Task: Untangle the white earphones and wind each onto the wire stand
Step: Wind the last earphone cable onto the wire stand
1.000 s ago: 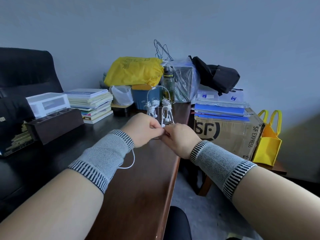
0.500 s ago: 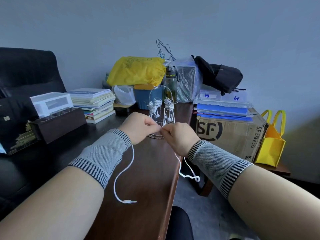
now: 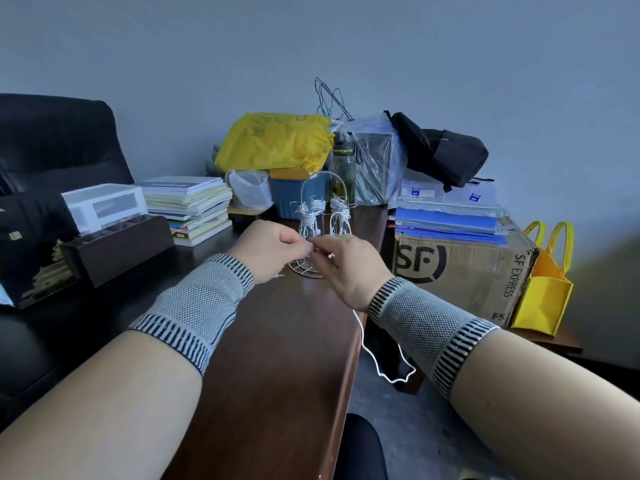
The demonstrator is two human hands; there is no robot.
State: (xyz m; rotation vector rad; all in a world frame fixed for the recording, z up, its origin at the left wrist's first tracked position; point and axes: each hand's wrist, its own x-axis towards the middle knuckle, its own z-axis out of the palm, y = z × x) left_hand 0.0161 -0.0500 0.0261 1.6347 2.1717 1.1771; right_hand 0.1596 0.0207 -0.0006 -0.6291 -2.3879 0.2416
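Brown desk carries the wire stand; just before it, left hand and right hand pinch a white earphone cord, which dangles below the right wrist.

white earphone cable hung below the right hand, and more white cord wrapped the silver wire stand. both wrists wore grey mesh-knit bands edged in black-and-white stripes. the desk was dark reddish brown. at 12 o'clock sat a yellow plastic bag, at 2 o'clock blue folders on a brown box printed in black, at 3 o'clock a yellow tote.
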